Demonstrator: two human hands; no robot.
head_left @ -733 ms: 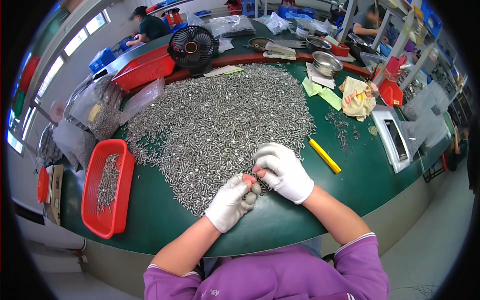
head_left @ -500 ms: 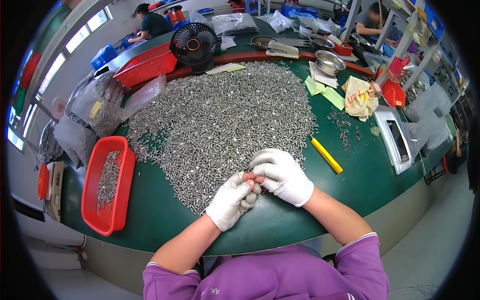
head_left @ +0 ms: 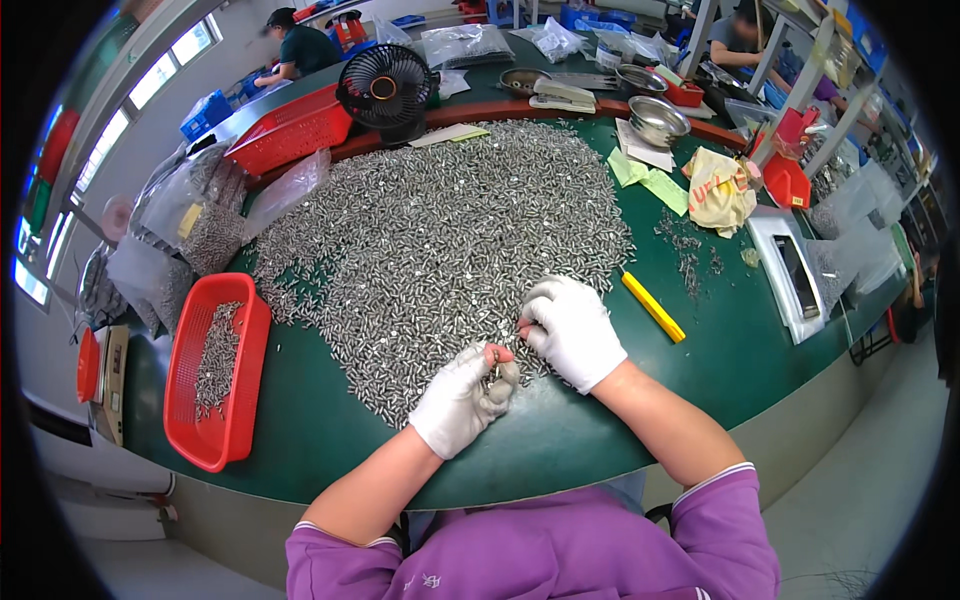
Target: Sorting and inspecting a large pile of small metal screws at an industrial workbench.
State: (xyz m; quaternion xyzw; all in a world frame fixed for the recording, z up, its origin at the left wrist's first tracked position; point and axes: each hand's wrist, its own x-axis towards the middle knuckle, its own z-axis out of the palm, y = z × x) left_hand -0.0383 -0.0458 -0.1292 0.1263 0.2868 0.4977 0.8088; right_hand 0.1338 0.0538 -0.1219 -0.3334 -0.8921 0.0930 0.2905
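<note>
The one view looks from the person's head, above and just behind the fingers [head_left: 497,352], tilted steeply down and facing forward over them. They sit close to the middle of its round fisheye field, near enough that the forearms [head_left: 375,485] and the purple shirt [head_left: 540,548] show below them, toward the lower rim, while the green table [head_left: 565,450] spreads around them and the fan [head_left: 385,92] stands well beyond, up toward the upper rim
</note>
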